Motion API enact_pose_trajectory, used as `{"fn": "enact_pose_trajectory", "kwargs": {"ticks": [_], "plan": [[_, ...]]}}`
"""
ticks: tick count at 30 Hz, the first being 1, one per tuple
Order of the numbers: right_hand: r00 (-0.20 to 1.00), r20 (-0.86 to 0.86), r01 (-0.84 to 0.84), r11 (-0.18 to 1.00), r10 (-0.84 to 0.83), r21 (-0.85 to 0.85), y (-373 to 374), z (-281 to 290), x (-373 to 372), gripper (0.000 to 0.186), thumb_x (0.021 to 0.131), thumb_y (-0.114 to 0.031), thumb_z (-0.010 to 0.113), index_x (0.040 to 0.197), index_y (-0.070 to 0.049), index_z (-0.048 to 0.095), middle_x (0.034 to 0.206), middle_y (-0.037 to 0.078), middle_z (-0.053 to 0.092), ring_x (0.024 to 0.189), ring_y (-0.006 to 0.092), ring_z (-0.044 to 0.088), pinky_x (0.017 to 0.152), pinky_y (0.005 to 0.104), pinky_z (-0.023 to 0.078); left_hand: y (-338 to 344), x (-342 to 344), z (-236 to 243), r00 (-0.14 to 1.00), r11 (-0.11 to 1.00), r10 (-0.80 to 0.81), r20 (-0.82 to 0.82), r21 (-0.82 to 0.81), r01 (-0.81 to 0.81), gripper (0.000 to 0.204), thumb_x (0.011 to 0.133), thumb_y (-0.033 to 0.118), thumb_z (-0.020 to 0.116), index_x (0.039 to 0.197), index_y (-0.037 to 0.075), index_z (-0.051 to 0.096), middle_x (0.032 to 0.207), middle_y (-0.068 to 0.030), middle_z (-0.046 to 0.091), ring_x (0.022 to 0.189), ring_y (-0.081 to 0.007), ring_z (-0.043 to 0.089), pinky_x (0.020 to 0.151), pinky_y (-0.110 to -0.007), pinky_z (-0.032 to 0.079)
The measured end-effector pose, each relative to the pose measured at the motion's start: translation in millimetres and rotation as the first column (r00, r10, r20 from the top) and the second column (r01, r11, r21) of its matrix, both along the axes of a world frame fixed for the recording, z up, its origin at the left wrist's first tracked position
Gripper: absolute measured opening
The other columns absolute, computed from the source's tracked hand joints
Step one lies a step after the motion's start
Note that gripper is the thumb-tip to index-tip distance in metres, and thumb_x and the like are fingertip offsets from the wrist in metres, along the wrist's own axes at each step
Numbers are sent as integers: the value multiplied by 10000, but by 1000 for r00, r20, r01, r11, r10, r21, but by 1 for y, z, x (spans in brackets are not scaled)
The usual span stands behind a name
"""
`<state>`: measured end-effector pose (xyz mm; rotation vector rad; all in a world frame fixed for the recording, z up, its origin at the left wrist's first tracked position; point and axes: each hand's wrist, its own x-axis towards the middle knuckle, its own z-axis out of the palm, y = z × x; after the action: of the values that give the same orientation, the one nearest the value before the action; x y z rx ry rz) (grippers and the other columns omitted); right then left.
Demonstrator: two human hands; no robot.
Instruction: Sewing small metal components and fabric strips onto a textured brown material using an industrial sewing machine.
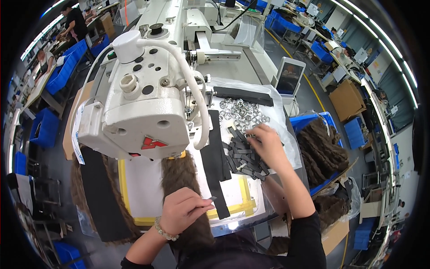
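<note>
Near the sewing machine (148, 98), the left hand (184, 208) pinches a strip (212, 198) slackening could drop; the right hand (268, 145) is beside rings (243, 107), hold unclear.

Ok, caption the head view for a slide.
At a white sewing machine, the left hand, over brown fur, pinches a small dark piece; the right hand is at metal rings beside dark strips.

Grey floor (320, 85) spreads through the workshop, a yellow line (309, 81) crossing it at upper right. Bright strip lights (378, 40) curve along both upper corners. Long tables (46, 84) recede at upper left; blue bins (45, 127) flank both sides, with a brown cardboard box (347, 99) and pale wall (405, 130) at right.
</note>
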<state>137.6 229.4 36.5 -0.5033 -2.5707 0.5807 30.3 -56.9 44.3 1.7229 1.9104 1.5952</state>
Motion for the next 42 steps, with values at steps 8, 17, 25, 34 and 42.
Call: {"fn": "enact_pose_trajectory", "kwargs": {"ticks": [8,17,25,34,42], "plan": [[966,260,-34,992,2,119,20,-8,-14,131,772,-95,694,901,-100,716,944,49,623,971,242,575,841,383,379,-3,-6,-5,980,992,129,-151,26,-126,185,727,-19,747,898,27,692,775,-60,635,647,-211,608,544,-303,483],[989,139,15,985,-39,173,13,0,-7,82,768,-53,698,845,-51,671,830,53,649,807,251,620,781,372,431,-18,-6,17,916,983,174,-363,10,-183,160,703,6,763,836,16,673,827,-71,666,692,-212,646,563,-300,510],[965,-19,-200,689,262,-696,-80,24,-4,143,811,-1,675,952,-5,703,773,59,690,684,73,634,646,225,519,-19,-7,17,854,994,74,-514,103,-24,148,732,22,692,877,-12,687,900,-138,688,795,-220,691,666,-279,575],[919,-68,-265,480,389,-836,-112,32,-6,180,820,-21,718,999,-29,708,806,29,708,723,61,651,678,215,509,-17,-7,9,830,981,34,-557,177,78,174,742,36,674,896,-46,677,900,-143,677,815,-238,685,724,-304,593],[929,-122,-233,296,348,-926,-118,21,-11,204,818,29,684,1018,-8,696,855,28,696,781,57,634,736,216,508,-17,-9,4,779,985,67,-623,167,49,176,737,29,684,894,-49,672,903,-148,677,821,-248,682,736,-320,599]]}}
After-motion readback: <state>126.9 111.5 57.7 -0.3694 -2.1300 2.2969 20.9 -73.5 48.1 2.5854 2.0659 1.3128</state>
